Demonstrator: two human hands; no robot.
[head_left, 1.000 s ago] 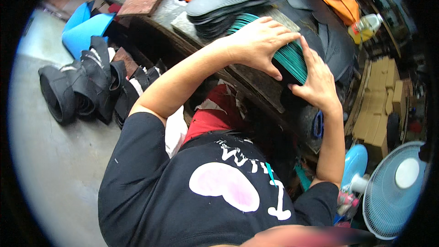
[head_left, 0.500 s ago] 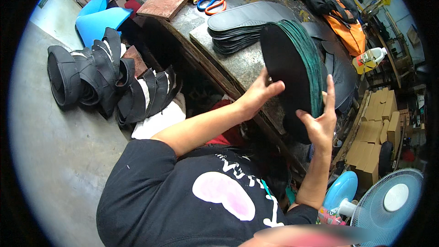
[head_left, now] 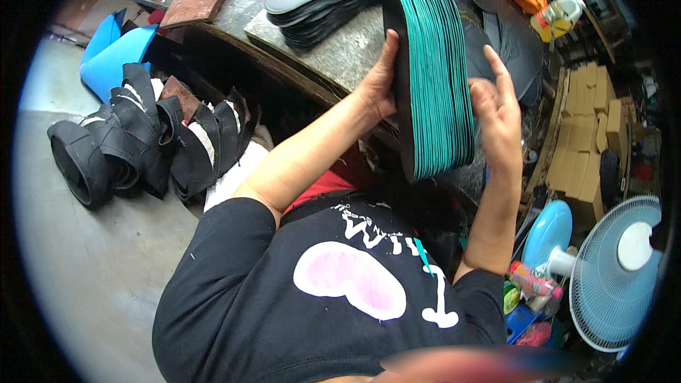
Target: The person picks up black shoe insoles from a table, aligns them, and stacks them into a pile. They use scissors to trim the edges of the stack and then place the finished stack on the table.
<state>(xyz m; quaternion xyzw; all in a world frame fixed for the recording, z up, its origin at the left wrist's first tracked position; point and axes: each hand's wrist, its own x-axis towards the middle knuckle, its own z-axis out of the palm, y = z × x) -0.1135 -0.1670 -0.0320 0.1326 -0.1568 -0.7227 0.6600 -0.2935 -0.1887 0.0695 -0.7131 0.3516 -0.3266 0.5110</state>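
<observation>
floor (head_left: 106, 262) bright | right background dimmer | edges bowed | corners black

"What's the stack (head_left: 436, 78) like?"
"Long. Thin green and black layers, packed tight."
"Lying flat?"
"No, it's on edge, its black face touching the left hand (head_left: 379, 78)."

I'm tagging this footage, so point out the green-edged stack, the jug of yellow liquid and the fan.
Green-edged stack (head_left: 436, 78): head view, on its green edges.
Jug of yellow liquid (head_left: 557, 20): head view, on its body.
Fan (head_left: 611, 276): head view, on its grille.
</observation>
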